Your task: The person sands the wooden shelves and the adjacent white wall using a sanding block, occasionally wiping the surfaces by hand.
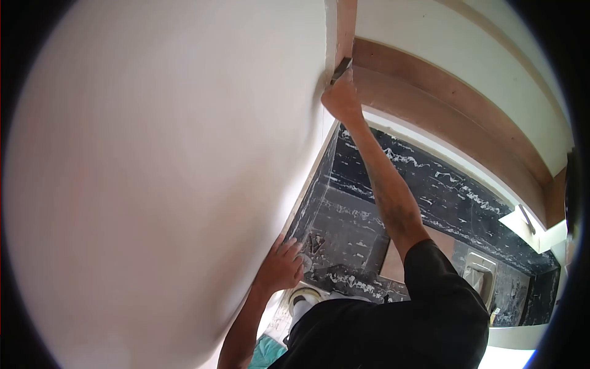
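Observation:
My right hand [342, 101] reaches high along the edge of the white wall [172, 154], closed round a scraper [341, 70] with a flat dark blade. The blade lies at the narrow brown strip [346, 27] that runs up beside the wall edge; whether it touches is hard to see. The scraper's handle is hidden in my fist. Lower down, my left hand [281, 265] rests with fingers spread on the wall's edge, holding nothing.
Brown wooden cabinet framing [455, 92] curves overhead at the right. Below are black, white-veined tiles [399, 154], a dusty dark counter [344, 230] with a brown board [393, 258], and a sink [479, 273]. Teal material [267, 350] lies near my feet.

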Available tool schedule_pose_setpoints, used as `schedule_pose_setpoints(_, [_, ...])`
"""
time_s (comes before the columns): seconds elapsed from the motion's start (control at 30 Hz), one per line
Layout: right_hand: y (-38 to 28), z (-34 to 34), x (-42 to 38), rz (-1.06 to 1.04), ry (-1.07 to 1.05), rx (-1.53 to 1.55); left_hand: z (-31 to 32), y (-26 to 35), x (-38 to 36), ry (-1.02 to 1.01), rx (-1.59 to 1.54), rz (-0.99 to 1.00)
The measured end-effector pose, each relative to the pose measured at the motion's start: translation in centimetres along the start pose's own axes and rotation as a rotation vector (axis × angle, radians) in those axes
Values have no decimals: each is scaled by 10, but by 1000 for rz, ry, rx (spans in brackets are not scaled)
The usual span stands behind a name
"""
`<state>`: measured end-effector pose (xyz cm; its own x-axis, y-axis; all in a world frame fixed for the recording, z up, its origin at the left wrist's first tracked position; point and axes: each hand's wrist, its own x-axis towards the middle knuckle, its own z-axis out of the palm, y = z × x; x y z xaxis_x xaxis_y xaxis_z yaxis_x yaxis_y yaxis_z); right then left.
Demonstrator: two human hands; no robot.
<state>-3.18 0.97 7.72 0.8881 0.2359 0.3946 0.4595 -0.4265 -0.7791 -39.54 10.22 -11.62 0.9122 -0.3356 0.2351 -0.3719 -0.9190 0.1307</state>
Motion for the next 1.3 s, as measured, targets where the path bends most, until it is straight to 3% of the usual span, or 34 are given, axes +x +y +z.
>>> schedule_pose_setpoints(0.17, [15, 23, -17, -321, 215, -346, 7, -7, 4, 32, 24, 7])
schedule_pose_setpoints(0.27, [7, 0, 9, -32, -45, -93, 4, 2, -4, 9, 11, 4])
schedule_pose_setpoints(0.3, [0, 5, 2, 15, 6, -61, 2, -2, 3, 14, 10, -5])
schedule_pose_setpoints(0.4, [13, 19, -18, -246, 102, -190, 3, -4, 2, 37, 29, 12])
schedule_pose_setpoints(0.5, [4, -4, 8, -7, -70, 92, 5, 3, -6, 14, 15, 8])
schedule_pose_setpoints(0.63, [6, 29, -27, -283, 202, -370, 3, -5, 5, 38, 36, 18])
schedule_pose_setpoints(0.77, [7, -3, 15, -53, -8, 49, 7, 5, -9, -2, 3, -2])
schedule_pose_setpoints(0.87, [10, 25, -21, -297, 230, -401, 3, -3, 5, 21, 18, -12])
schedule_pose_setpoints(0.9, [18, 30, -20, -376, 276, -392, 1, -2, 3, 17, 33, -5])
schedule_pose_setpoints(1.0, [24, 10, 13, -119, 39, -19, 1, 5, -7, -16, 5, -15])
schedule_pose_setpoints(1.03, [-8, -8, 0, -69, -119, -176, 4, 3, -5, -7, 12, -15])
schedule_pose_setpoints(1.13, [7, 27, -24, -356, 247, -466, 2, -2, 5, 14, 8, -19])
schedule_pose_setpoints(1.17, [10, 24, -22, -394, 245, -453, 2, -4, 6, 7, 27, -8])
schedule_pose_setpoints(1.27, [0, -1, 4, -21, 9, -107, -4, 3, 1, -19, 13, -4])
schedule_pose_setpoints(1.3, [11, 13, 6, -132, 61, -248, 0, 1, -1, -19, 18, -6])
